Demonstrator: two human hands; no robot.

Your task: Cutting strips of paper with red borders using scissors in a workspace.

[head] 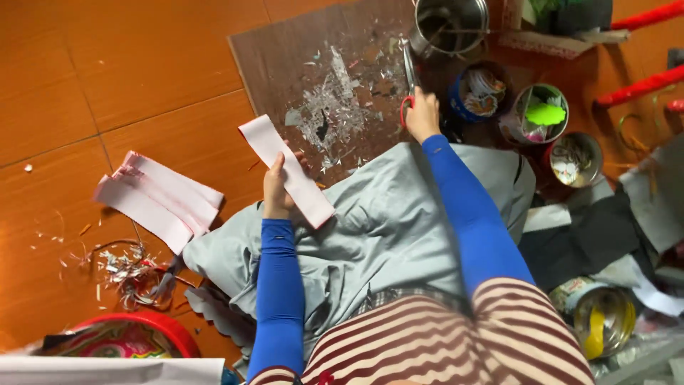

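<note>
My left hand (276, 187) grips a long folded strip of white paper (285, 170) with a pink edge, held slanting above my grey-clothed lap (385, 228). My right hand (422, 114) reaches forward and holds red-handled scissors (408, 78), blades pointing away over a dark brown board (299, 57). Silver foil scraps (335, 107) are scattered over the board just left of the scissors. Both arms wear blue sleeves.
A pile of similar white-pink paper strips (157, 196) lies on the orange tiled floor at left, with shiny shreds (128, 271) below it. Several round tins (545, 114) with bits of material stand at right, a steel pot (449, 25) at the top, a red-rimmed container (128, 335) bottom left.
</note>
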